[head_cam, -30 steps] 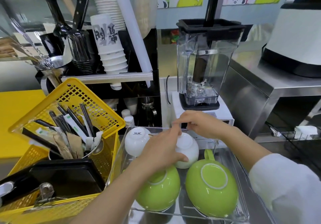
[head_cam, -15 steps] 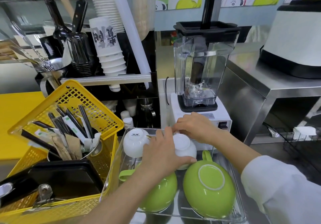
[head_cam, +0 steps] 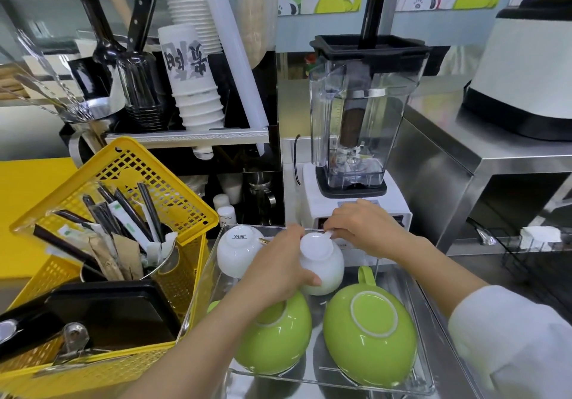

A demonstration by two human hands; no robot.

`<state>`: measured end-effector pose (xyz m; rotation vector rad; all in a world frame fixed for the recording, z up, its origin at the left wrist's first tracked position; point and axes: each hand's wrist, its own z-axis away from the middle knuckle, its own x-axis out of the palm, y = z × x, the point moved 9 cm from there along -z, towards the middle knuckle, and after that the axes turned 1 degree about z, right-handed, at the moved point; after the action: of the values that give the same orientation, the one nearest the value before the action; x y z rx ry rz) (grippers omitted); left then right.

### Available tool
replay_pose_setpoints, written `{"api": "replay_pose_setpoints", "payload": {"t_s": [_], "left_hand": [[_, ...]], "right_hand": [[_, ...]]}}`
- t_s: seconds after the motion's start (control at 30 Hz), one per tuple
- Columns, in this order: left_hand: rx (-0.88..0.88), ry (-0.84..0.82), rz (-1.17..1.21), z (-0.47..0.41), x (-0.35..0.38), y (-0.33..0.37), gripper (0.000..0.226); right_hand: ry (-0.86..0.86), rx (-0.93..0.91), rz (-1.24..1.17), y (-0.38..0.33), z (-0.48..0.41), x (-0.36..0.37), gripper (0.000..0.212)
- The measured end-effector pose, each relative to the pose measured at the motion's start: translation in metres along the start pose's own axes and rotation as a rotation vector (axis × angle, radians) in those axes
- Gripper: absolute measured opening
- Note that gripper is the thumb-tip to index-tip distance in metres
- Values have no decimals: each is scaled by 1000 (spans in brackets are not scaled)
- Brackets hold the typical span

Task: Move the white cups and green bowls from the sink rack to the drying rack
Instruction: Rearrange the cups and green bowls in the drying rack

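Both hands' grip (head_cam: 280, 270) (head_cam: 365, 231) holds one of two white cups (head_cam: 322, 262).

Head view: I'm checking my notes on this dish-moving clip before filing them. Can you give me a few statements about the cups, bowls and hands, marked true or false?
1. Both hands are on the same white cup. True: the left hand wraps its side and the right hand is at its top edge.
2. That cup stands mouth up. False: its base faces up.
3. A second white cup, printed with lettering on its base, sits to the left of the held one. True.
4. The two green bowls lie in the yellow basket. False: they lie upside down in the clear tray; the yellow basket holds utensils.
5. The blender jar has no lid. False: a black lid covers it.
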<state>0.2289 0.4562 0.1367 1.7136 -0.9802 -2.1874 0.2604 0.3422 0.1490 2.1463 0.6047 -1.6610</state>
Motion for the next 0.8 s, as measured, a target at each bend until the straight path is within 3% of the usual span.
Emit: {"api": "replay_pose_setpoints", "payload": {"t_s": [0.17,0.37,0.63,0.8], "left_hand": [[68,103,-110,-2,-7,1,57],[85,158,-384,4,3,13,82],[98,156,-294,3,5,16,46],[126,175,-254,2,4,13,38]], "right_hand": [[-74,145,-44,13,12,-1,18],[-216,261,-131,10,23,1,17],[-261,306,-315,-3,37,-6,20],[-255,335,-329,-3,41,-5,18]]}}
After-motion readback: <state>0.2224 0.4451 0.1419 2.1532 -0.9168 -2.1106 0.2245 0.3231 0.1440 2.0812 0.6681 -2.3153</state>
